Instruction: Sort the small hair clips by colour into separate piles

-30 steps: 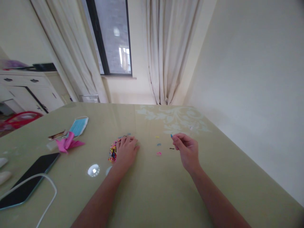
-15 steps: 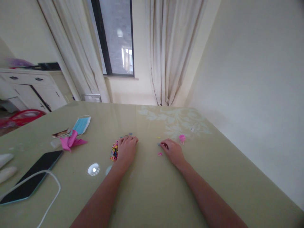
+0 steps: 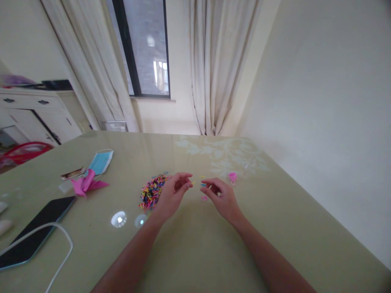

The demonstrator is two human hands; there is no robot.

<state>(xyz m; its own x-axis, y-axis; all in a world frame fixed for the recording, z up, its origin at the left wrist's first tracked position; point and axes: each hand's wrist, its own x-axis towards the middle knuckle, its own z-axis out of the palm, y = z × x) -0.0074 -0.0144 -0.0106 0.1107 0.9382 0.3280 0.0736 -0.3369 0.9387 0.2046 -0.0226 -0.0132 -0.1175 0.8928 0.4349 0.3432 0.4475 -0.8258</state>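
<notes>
A heap of small multicoloured rubber bands (image 3: 150, 194) lies on the table, just left of my left hand (image 3: 174, 191). The left hand is lifted beside the heap, with thumb and fingertips pinching a small yellow rubber band (image 3: 193, 184). Facing it, my right hand (image 3: 222, 197) holds a small blue rubber band (image 3: 203, 185) between thumb and forefinger. The two held pieces are close together but apart. Below the right fingertips lies a little pink band (image 3: 204, 198), and a yellow band (image 3: 202, 176) rests just beyond them.
A small pink object (image 3: 232, 178) stands right of my right hand. On the left lie a pink folded-paper shape (image 3: 87, 184), a blue face mask (image 3: 101, 162), a dark tablet (image 3: 38, 232) and a white cable (image 3: 65, 234). A wall borders the table's right side.
My left hand has come off the heap and moved right, now pinching a yellow band. More of the heap shows. My right hand stays nearly in place with the blue band.
</notes>
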